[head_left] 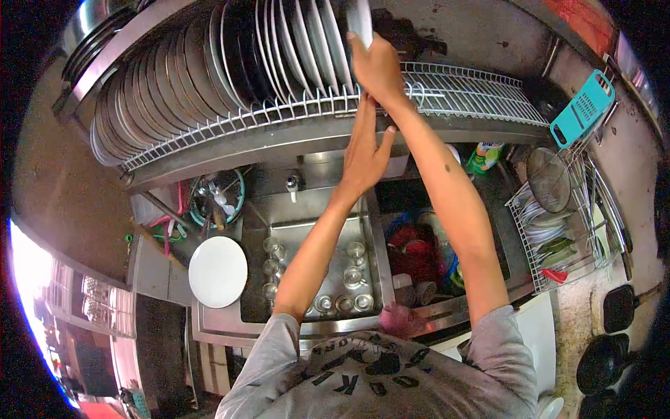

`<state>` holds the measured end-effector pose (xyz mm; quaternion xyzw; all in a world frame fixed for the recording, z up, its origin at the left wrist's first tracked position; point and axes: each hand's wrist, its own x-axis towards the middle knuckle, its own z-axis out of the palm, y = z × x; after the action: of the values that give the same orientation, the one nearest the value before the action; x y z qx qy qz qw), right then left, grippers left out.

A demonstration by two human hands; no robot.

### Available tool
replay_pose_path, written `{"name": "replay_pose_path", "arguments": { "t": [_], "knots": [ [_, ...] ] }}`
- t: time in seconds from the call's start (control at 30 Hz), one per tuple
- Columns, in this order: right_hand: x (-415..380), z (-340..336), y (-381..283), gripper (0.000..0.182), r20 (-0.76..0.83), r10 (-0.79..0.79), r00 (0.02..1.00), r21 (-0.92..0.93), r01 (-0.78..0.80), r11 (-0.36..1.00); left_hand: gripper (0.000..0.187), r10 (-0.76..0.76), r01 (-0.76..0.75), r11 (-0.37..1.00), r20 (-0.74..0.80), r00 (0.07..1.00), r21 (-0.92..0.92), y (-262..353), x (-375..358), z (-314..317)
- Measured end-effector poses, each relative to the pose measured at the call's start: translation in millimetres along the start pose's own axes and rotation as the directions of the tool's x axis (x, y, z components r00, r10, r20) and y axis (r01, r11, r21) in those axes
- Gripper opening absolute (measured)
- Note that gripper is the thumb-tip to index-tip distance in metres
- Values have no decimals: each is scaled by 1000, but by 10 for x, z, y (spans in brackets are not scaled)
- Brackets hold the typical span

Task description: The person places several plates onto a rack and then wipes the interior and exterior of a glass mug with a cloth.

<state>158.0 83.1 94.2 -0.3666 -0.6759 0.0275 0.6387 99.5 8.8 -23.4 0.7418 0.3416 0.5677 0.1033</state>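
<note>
At the top of the view my right hand (380, 70) is closed on the edge of a white plate (359, 22), seen nearly edge-on at the right end of a row of plates. These stand upright in a white wire dish rack (279, 110). Just below, my left hand (366, 153) reaches up to the rack's front edge, its fingers stretched out and its thumb apart. Its fingertips overlap the front wire, close under my right hand. White plates (321, 49) stand nearest to the held one, with dark and brown-rimmed plates (188, 66) further left.
Below is a steel sink (317, 258) with several glass cups (354, 276). A white plate (218, 272) lies on its left edge. Red items (413, 251) sit in the right basin. At right are a wire basket (534, 244), a strainer (549, 180) and a turquoise grater (583, 110).
</note>
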Motion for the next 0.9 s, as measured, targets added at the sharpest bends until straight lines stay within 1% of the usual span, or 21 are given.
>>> {"name": "replay_pose_path", "arguments": {
  "t": [0.03, 0.07, 0.13, 0.17, 0.2, 0.3, 0.33, 0.4, 0.43, 0.5, 0.53, 0.6, 0.63, 0.67, 0.7, 0.73, 0.77, 0.8, 0.83, 0.87, 0.9],
  "knots": [
    [4, 44, -16, 40, -6, -1, 1000, -43, 1, 999, 66, 1, -1, 1000, 2, 1000, -2, -2, -4, 12],
    [-8, 51, -22, 40, -6, 0, 1000, -43, 0, 999, 67, -9, 9, 1000, 4, 1000, 3, -4, -13, 21],
    [-28, 76, -47, 41, 12, -37, 999, -146, 39, 988, 68, -20, 20, 1000, 2, 1000, 12, -4, -23, 8],
    [-19, 96, -38, 46, -4, -15, 1000, -122, 15, 992, 68, -23, 23, 1000, -2, 1000, -4, 2, -38, 1],
    [-36, 93, -32, 46, -2, -12, 1000, -125, 12, 992, 67, -26, 26, 999, -5, 1000, -22, 12, -54, -2],
    [-13, 19, -126, 63, 75, 115, 991, -96, -107, 990, 67, 21, -21, 999, -18, 1000, -36, -12, -80, -2],
    [-21, 22, -153, 63, 74, 113, 991, -98, -105, 990, 67, 23, -23, 999, -19, 1000, -38, -18, -109, -7],
    [-48, 47, -209, 65, 19, 83, 996, -66, -82, 994, 67, -37, 37, 999, 18, 999, 7, -26, -213, -20],
    [-44, 54, -190, 65, 21, 85, 996, -67, -84, 994, 67, -40, 39, 999, 18, 999, 6, 30, -271, -64],
    [-22, 53, -138, 62, 84, 152, 985, -45, -149, 988, 61, -23, 23, 1000, -12, 1000, -12, 141, -427, -181],
    [-58, 48, -154, 62, 89, 160, 983, -45, -156, 987, 61, -32, 32, 999, -10, 999, -12, 167, -539, -240],
    [-169, 41, -187, 57, -9, 103, 995, 46, -102, 994, 58, -52, 55, 996, 45, 998, -69, 218, -840, -374],
    [-250, 47, -86, 54, -65, 39, 997, -26, -41, 999, 50, -82, 83, 996, 33, 996, -38, 235, -1038, -438],
    [-407, 14, -161, 53, -200, -90, 976, -71, 77, 995, 50, -102, 103, 994, 33, 994, -35, 222, -1249, -514],
    [-628, -53, -233, 48, -235, -53, 971, -14, 51, 999, 44, -233, 242, 968, 108, 966, -73, 186, -1487, -605],
    [-939, -97, -344, 38, -272, -31, 962, 34, 42, 999, 37, -361, 383, 918, 183, 914, -101, 140, -1745, -700],
    [-1304, -77, -371, 30, -282, 28, 959, 85, -4, 996, 37, -395, 415, 905, 175, 902, -93, 55, -2030, -786],
    [-1707, -48, -457, 16, -243, 73, 967, 163, -34, 986, 31, -428, 449, 891, 205, 880, -68, -73, -2322, -876],
    [-2223, 57, -366, 19, -128, 194, 973, 190, -168, 967, 24, -464, 486, 873, 235, 854, -42, -170, -2624, -991],
    [-2732, 113, -324, 23, 92, 307, 947, 173, -319, 932, 24, -498, 517, 855, 224, 838, -33, -218, -2929, -1121],
    [-3243, 199, -347, 32, 270, 460, 846, 109, -502, 858, 21, -630, 650, 759, 207, 748, -38, -262, -3204, -1257]
  ]
}}
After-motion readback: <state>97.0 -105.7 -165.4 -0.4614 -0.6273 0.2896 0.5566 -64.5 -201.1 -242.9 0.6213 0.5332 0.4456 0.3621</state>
